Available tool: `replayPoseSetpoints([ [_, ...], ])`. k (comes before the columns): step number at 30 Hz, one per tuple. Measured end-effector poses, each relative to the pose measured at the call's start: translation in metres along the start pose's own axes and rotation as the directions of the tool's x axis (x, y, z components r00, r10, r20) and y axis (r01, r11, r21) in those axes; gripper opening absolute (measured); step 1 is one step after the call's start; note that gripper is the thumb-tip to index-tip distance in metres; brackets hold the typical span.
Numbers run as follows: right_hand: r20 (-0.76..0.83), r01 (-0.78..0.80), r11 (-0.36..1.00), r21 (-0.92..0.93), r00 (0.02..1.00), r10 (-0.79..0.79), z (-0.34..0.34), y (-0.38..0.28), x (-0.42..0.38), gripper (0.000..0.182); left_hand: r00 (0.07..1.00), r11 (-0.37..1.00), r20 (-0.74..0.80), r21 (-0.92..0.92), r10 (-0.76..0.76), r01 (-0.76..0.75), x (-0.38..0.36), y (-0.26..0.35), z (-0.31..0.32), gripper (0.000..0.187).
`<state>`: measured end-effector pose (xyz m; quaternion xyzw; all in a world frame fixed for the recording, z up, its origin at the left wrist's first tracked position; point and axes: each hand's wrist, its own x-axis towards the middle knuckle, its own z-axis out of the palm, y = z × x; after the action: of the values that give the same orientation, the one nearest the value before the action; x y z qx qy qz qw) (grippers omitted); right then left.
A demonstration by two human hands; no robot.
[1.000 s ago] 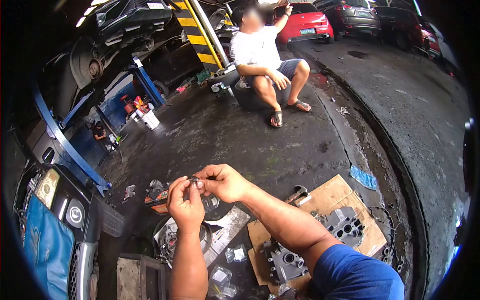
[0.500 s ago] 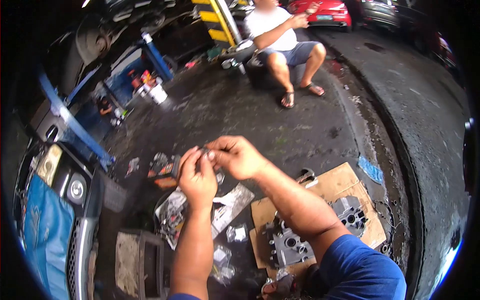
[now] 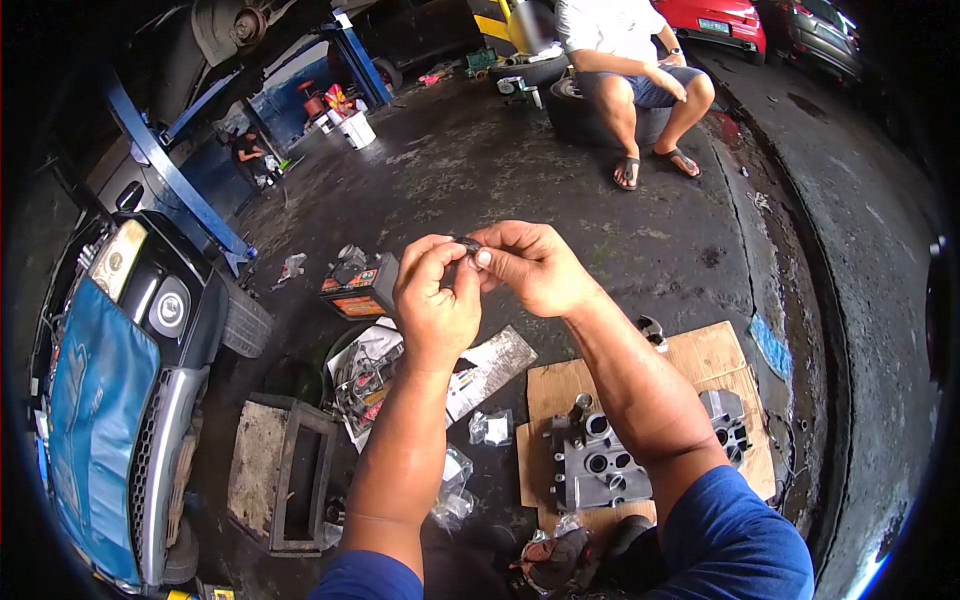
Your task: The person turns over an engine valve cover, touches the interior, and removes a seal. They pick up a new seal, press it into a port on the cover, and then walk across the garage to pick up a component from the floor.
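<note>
My left hand (image 3: 437, 300) and my right hand (image 3: 538, 272) meet in mid-air, both pinching a small dark part (image 3: 467, 243) between thumbs and fingertips. Fingers cover most of the part, so its kind does not show. Below my right forearm, a grey metal engine casting (image 3: 592, 465) with round openings lies on a flattened cardboard sheet (image 3: 690, 362). Clear plastic packets (image 3: 490, 428) are on the floor between my arms. Left of my left forearm, a tray (image 3: 352, 385) holds paper and several small tools or parts.
A car battery (image 3: 362, 288) stands beyond the tray. At left are a wooden-topped box frame (image 3: 262, 455) and a car front with a blue cover (image 3: 98, 420). A seated person (image 3: 610, 45) faces this way, near blue lift posts (image 3: 160, 165) and a white bucket (image 3: 356, 130).
My view has shifted, and both hands appear higher and farther right, still pinching the dark part. The seated person's raised hands have come down to the lap.
</note>
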<state>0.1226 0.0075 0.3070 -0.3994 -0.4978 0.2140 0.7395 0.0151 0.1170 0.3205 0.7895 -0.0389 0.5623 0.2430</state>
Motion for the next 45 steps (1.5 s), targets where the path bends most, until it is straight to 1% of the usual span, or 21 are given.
replayPoseSetpoints([
  [5,0.001,-0.016,1.0,-0.003,1.0,0.016,-0.001,0.002,0.001,0.024,0.996,0.992,0.017,0.089,0.089,-0.09,0.002,0.006,0.0,0.011],
  [8,0.003,-0.039,0.999,0.014,0.999,0.039,0.001,-0.005,0.0,0.025,0.985,0.98,0.06,0.107,0.16,-0.166,0.001,0.01,0.0,0.012],
  [11,0.016,-0.072,0.984,0.161,0.997,0.07,-0.003,-0.002,0.001,0.026,0.978,0.976,0.027,0.072,0.205,-0.207,0.002,0.004,0.001,0.013],
  [12,0.008,-0.083,0.981,0.173,0.997,0.083,-0.004,-0.003,0.001,0.026,0.99,0.99,-0.014,-0.023,0.142,-0.143,-0.001,0.0,0.003,0.014],
  [14,-0.008,-0.104,0.975,0.195,0.994,0.107,-0.006,-0.006,0.002,0.027,0.997,0.976,-0.078,-0.217,0.006,-0.023,-0.006,-0.009,0.009,0.017],
  [16,-0.015,-0.093,0.981,0.169,0.995,0.096,-0.006,-0.008,0.002,0.027,0.993,0.994,-0.035,0.001,0.112,-0.112,0.0,-0.001,0.002,0.02],
  [17,-0.019,-0.087,0.984,0.157,0.996,0.091,-0.006,-0.009,0.002,0.027,0.987,0.981,-0.004,0.109,0.161,-0.159,0.002,0.002,-0.001,0.022],
  [20,0.005,-0.082,0.994,0.079,0.997,0.082,-0.002,-0.012,0.001,0.026,0.963,0.945,-0.047,0.213,0.264,-0.249,0.002,0.0,0.001,0.021],
  [23,-0.006,-0.06,0.995,0.082,0.998,0.061,0.002,-0.009,0.001,0.025,0.943,0.903,-0.07,0.317,0.327,-0.29,0.0,-0.001,0.002,0.017],
  [25,-0.018,-0.064,0.99,0.124,0.998,0.067,0.004,-0.009,0.001,0.024,0.932,0.879,-0.075,0.366,0.355,-0.306,-0.001,-0.003,0.003,0.017],
  [26,-0.025,-0.066,0.987,0.145,0.997,0.07,0.005,-0.009,0.001,0.024,0.931,0.875,-0.068,0.372,0.359,-0.31,-0.001,-0.003,0.003,0.017],
  [34,-0.022,-0.028,0.997,0.076,0.999,0.03,0.002,-0.005,0.001,0.026,0.926,0.856,-0.029,0.393,0.376,-0.335,-0.002,-0.003,0.005,0.015],
  [40,-0.008,-0.006,1.0,-0.031,1.0,0.006,0.001,-0.007,-0.001,0.023,0.966,0.933,-0.03,0.265,0.258,-0.241,0.003,-0.002,0.004,0.012],
  [43,0.023,-0.001,0.998,-0.067,1.0,0.002,-0.001,-0.007,0.0,0.022,0.986,0.967,0.016,0.194,0.165,-0.165,0.007,0.003,-0.002,0.01],
  [45,0.032,-0.009,0.998,-0.069,0.999,0.011,0.0,-0.006,0.0,0.021,0.984,0.964,0.018,0.197,0.179,-0.179,0.005,-0.001,-0.003,0.01],
])
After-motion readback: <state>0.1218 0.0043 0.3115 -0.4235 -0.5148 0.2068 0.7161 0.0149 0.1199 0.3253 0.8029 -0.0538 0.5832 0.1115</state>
